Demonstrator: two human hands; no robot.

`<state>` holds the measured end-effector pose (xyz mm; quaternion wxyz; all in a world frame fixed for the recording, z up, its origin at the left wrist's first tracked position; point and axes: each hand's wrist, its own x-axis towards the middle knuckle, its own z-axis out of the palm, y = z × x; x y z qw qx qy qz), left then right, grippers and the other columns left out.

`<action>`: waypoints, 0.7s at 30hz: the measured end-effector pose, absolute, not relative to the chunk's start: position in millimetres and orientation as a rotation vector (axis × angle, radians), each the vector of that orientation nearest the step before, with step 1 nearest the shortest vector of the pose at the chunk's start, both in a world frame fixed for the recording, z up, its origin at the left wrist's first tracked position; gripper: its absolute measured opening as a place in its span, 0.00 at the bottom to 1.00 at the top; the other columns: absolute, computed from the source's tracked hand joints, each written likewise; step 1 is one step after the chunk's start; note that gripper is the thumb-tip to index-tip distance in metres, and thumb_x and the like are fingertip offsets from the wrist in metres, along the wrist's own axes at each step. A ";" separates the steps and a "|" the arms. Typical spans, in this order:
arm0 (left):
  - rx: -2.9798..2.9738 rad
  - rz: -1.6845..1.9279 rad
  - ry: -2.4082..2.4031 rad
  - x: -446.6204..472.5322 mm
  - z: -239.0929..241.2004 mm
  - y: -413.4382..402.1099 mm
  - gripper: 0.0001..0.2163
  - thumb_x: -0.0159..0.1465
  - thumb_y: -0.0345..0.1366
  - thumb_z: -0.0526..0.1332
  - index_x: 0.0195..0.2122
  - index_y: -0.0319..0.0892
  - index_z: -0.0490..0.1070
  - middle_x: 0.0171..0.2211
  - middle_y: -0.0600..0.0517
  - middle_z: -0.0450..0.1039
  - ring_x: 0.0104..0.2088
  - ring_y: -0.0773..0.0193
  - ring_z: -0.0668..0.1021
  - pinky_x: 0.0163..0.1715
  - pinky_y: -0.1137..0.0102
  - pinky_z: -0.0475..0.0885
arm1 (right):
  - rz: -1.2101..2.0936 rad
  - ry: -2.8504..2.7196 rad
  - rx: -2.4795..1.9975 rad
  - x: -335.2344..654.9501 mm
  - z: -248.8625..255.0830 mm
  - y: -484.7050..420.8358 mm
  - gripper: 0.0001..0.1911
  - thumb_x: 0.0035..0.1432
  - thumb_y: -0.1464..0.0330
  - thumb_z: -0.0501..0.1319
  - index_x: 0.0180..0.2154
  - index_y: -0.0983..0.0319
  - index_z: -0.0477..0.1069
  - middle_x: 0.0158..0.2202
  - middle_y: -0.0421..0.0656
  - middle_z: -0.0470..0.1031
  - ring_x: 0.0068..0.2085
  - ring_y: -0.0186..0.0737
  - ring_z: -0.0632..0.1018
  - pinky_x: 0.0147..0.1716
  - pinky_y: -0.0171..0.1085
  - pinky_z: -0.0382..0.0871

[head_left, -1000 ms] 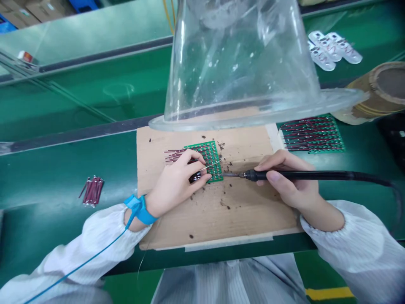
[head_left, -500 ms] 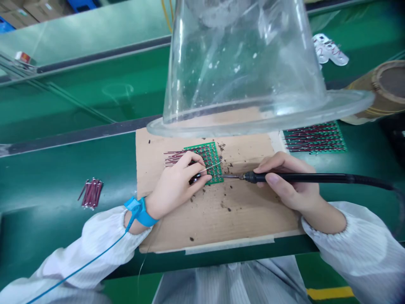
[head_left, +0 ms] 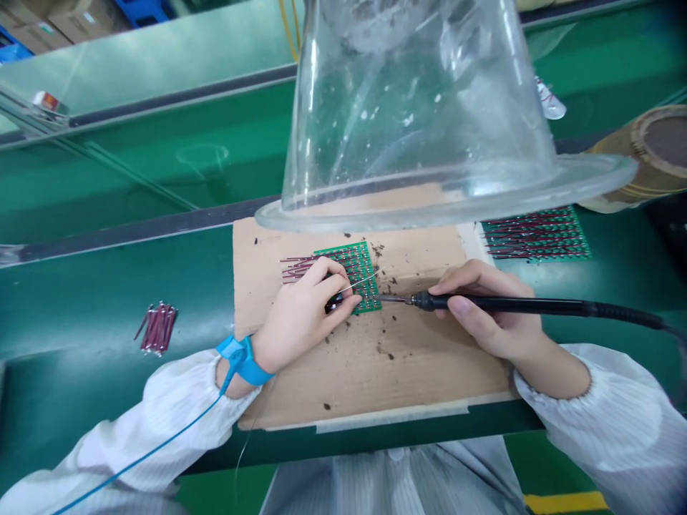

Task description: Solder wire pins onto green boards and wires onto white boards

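Observation:
A small green circuit board (head_left: 354, 266) with dark red leads sticking out to its left lies on a brown cardboard sheet (head_left: 376, 365). My left hand (head_left: 305, 311) rests on the board, fingers pinched on a thin solder wire (head_left: 365, 281) that points right. My right hand (head_left: 491, 311) grips a black soldering iron (head_left: 515, 305) like a pen. Its metal tip touches the board's lower right edge, next to the wire's end. A blue wrist strap (head_left: 241, 359) with a blue cord circles my left wrist.
A clear plastic fume hood (head_left: 429, 114) hangs just above the far edge of the cardboard. A second green board with red leads (head_left: 537, 232) lies at the right. A bunch of loose red parts (head_left: 157, 327) lies at the left. A brown tape roll (head_left: 644, 154) sits far right.
Both hands stay in nearly the same place; the iron's tip and the wire remain at the board's edge. The view has shifted slightly.

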<state>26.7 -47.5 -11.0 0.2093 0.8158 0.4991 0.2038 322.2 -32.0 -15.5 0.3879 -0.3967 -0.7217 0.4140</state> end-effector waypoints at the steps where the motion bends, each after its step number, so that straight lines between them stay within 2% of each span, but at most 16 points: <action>1: 2.268 0.567 1.388 26.7 -10.9 -47.5 0.06 0.72 0.36 0.64 0.36 0.43 0.71 0.46 0.51 0.73 0.42 0.64 0.78 0.33 0.72 0.72 | 1.048 -1.846 -0.997 322.5 -15.7 -31.7 0.06 0.68 0.63 0.64 0.42 0.56 0.78 0.32 0.43 0.81 0.28 0.38 0.79 0.25 0.38 0.71; 21: 2.264 0.564 1.376 27.3 -10.2 -45.1 0.06 0.71 0.35 0.65 0.36 0.42 0.71 0.46 0.51 0.73 0.40 0.64 0.78 0.34 0.71 0.73 | 1.056 -1.777 -0.994 324.3 -19.3 -31.7 0.04 0.69 0.65 0.64 0.43 0.55 0.78 0.33 0.42 0.81 0.27 0.37 0.80 0.24 0.37 0.71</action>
